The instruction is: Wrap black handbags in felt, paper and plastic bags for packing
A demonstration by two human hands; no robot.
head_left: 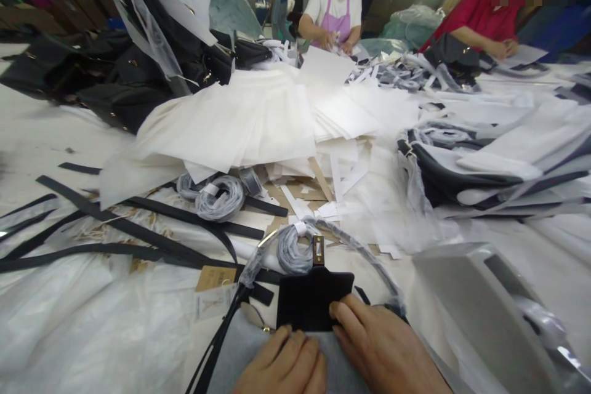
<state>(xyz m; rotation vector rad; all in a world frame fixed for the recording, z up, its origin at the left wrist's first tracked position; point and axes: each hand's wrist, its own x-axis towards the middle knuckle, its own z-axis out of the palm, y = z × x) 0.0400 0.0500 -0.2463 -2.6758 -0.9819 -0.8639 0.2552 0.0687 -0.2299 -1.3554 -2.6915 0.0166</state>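
A handbag (249,335) lies at the bottom middle, its near side covered by a grey sheet or lining. From it a black flap tab (305,298) with a gold-coloured clasp plate (318,250) points away from me. The bag's plastic-wrapped handle (385,271) arches behind the flap. My right hand (383,345) is closed on the flap's right edge, its fingertips bent over it. My left hand (286,363) presses curled, close-set fingers on the grey part just below the flap. What lies under its fingertips is hidden.
Coiled wrapped straps (220,198) and black strips (138,252) lie at left. White sheets (231,117) are piled ahead. A grey box-shaped device (484,314) stands at right. Black bags (124,74) are heaped at far left. Two people work across the table.
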